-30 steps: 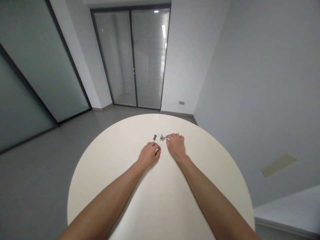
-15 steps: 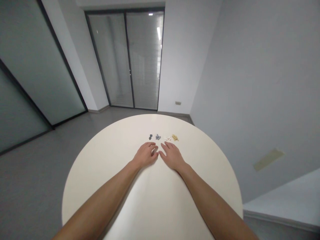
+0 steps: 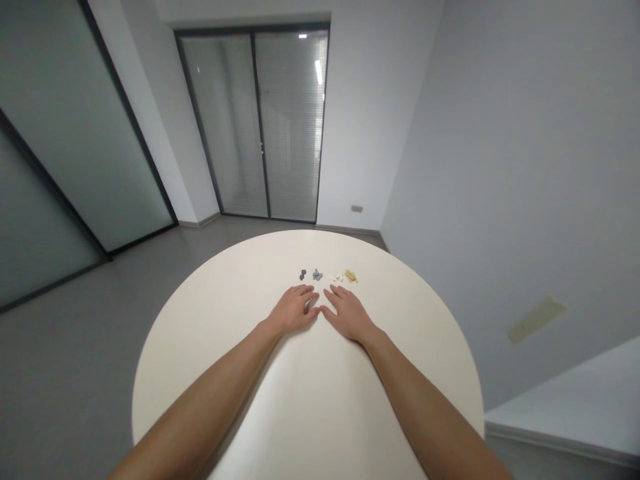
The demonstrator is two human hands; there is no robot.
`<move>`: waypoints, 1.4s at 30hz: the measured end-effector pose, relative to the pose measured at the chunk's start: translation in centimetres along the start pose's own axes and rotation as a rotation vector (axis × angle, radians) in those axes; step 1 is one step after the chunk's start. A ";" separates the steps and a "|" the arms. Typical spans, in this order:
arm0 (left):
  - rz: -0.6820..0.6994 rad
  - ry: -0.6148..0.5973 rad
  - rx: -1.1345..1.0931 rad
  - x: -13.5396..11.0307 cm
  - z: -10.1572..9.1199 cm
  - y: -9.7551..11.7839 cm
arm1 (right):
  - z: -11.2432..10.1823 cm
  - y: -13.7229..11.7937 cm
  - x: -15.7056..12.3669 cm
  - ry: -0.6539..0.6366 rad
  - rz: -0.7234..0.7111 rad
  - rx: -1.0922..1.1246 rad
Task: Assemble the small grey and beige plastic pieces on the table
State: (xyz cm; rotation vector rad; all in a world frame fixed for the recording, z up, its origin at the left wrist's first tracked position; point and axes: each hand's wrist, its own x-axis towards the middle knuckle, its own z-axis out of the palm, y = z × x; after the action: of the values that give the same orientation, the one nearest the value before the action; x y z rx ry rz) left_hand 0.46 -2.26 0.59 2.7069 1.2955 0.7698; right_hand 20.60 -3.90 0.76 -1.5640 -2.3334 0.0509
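Cream round table (image 3: pixel 210 333) has small grey pieces (image 3: pixel 310 274), white bits (image 3: pixel 337 277) and tan pieces (image 3: pixel 351 276) at twelve o'clock, just past the left hand (image 3: pixel 294 310) and right hand (image 3: pixel 347 316), both grips flat, open, holding nothing.

Bare slender forearms (image 3: pixel 220 377), narrow hands (image 3: pixel 295 310) (both uncovered), long thin fingers (image 3: pixel 337 292)

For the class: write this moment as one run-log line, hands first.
left hand: open, flat on table | right hand: open, flat | ahead: grey pieces, white pieces, tan pieces
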 end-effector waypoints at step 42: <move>-0.370 -0.180 0.089 5.9 1.4 -1.7 | -0.2 5.7 3.9 -0.052 0.040 0.401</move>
State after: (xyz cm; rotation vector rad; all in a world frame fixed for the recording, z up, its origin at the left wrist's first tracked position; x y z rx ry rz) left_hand 2.99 3.49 1.40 2.4149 1.7447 0.4291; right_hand 24.40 1.87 0.74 -1.4176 -2.1571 0.5387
